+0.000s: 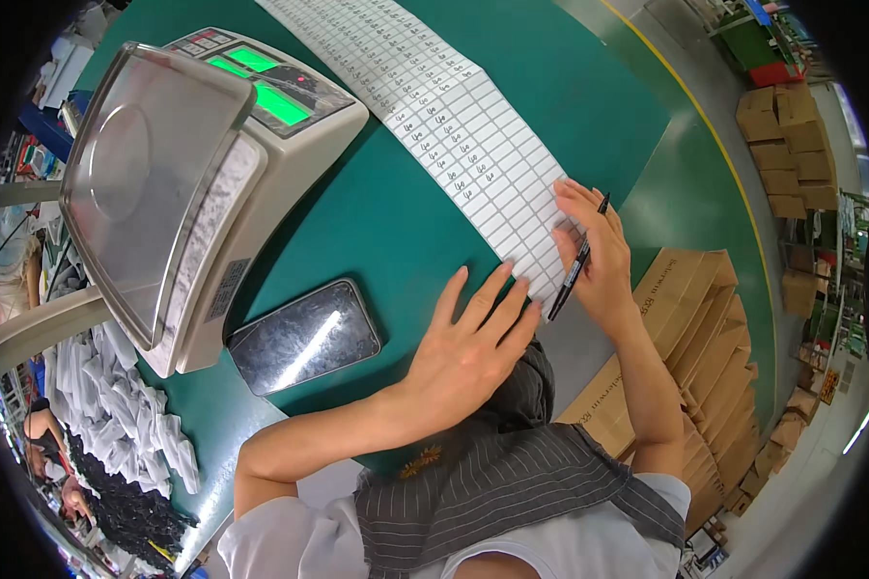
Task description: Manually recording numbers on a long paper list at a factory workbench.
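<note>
A long strip of white labels runs across the green table toward the far edge. Its far cells carry handwritten marks, while the cells closest to me are blank. My left hand lies with fingers spread, its fingertips at the strip's near end. In my right hand is a black marker pen, slanting across the fingers with one end down by the strip's edge. That hand rests along the right edge of the strip, its fingers curled over it. Left of my left hand lies a dark smartphone, screen reflecting light.
A weighing scale with lit green displays and a clear-covered pan stands at the left. White bundled pieces lie beyond it. Flattened cardboard boxes lean at the table's right side. Stacked cartons stand farther off.
</note>
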